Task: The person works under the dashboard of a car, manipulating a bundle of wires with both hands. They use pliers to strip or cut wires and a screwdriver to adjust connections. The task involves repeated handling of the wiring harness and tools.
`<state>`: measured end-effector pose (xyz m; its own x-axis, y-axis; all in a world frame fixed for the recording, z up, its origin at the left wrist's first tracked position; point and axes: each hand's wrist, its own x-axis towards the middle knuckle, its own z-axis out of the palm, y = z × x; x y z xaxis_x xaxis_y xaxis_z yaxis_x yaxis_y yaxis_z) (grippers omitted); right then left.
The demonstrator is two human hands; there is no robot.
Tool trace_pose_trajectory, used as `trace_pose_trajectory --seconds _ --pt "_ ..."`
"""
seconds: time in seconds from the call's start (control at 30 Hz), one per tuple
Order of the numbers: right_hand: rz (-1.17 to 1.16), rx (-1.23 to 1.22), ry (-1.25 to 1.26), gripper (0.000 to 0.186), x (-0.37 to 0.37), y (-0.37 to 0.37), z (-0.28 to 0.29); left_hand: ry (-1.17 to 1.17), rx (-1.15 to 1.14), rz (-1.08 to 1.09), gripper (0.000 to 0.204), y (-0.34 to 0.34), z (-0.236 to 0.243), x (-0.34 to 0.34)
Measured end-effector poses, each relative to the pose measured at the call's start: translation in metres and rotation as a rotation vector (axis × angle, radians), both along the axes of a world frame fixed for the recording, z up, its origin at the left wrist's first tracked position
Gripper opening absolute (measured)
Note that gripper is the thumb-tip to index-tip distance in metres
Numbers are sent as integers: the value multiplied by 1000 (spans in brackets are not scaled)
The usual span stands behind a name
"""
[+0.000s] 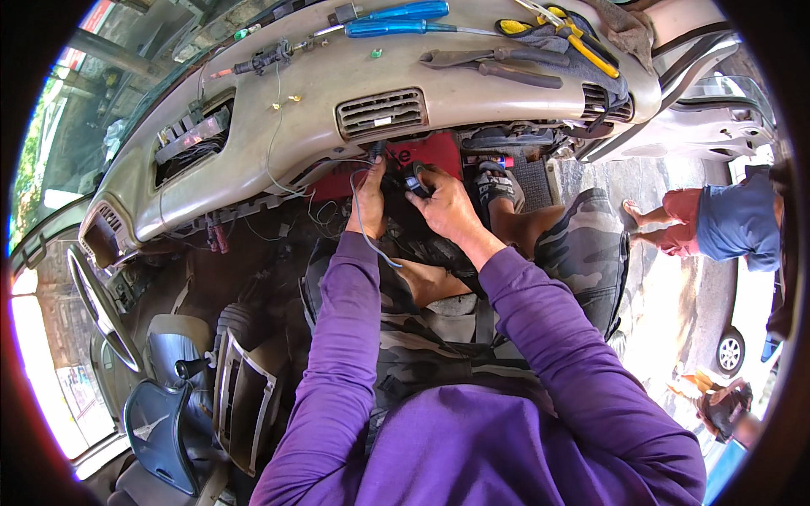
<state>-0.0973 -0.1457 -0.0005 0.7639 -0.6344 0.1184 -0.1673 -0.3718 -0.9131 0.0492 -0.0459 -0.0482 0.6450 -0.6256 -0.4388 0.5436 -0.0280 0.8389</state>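
Note:
My left hand [369,201] is closed around a dark bundle of wires beneath the dashboard. A thin grey-blue wire [360,211] runs over that hand and dangles past its wrist. Just to the right, my right hand [451,212] grips a small black roll [413,182] with a pale core, which looks like electrical tape. The two hands are close together, and dark material between them is hard to make out. Behind them lies a red printed sheet [440,153]. Thin loose wires [316,207] hang left of my left hand.
Along the dashboard [308,80] lie blue screwdrivers [396,28], dark pliers [502,69], yellow-handled pliers [591,52] and a wiring connector [266,59]. A loose trim frame [245,401] leans at lower left, near the gear lever [192,368]. Other people stand outside at right.

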Motion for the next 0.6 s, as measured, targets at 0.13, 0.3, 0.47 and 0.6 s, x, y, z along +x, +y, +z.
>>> trace_pose_trajectory --seconds 0.13,0.3,0.47,0.6 --pt "-24 214 41 27 -3 2 5 209 -224 -115 52 1 9 -3" --pt "-52 328 51 31 -3 -2 -3 333 -252 -117 48 2 17 -5" --pt "-38 354 -52 39 5 -5 -15 429 -225 -165 37 0 19 2" --pt "43 327 66 42 5 -15 -20 373 -116 -116 38 -4 12 3"
